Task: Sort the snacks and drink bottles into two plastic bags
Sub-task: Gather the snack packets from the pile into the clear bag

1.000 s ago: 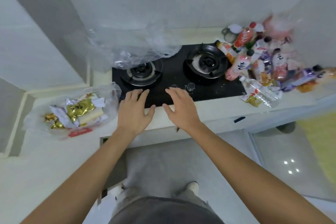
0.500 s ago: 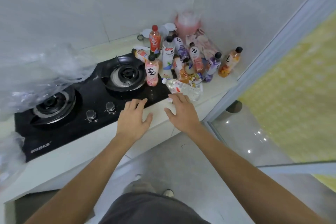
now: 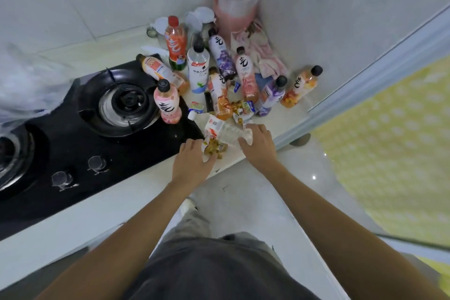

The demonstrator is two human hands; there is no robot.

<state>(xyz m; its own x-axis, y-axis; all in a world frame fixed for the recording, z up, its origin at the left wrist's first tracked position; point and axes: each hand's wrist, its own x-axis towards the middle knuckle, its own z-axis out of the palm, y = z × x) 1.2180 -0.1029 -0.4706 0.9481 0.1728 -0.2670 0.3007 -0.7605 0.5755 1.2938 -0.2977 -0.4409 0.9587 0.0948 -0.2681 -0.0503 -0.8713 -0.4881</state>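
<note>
Head view: right hand grasps crinkled clear bottle; left hand pinches glossy snack packet.

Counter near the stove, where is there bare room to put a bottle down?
Bare white counter runs along the front edge, below the stove knobs. The corner right of the burner is crowded with bottles and snack packets.

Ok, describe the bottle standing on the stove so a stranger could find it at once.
Start at the black gas stove and go to its right burner. At the burner's right rim stands a pink bottle with a black cap. It alone stands upright on the black glass; the other bottles crowd the pale counter beyond.
</note>
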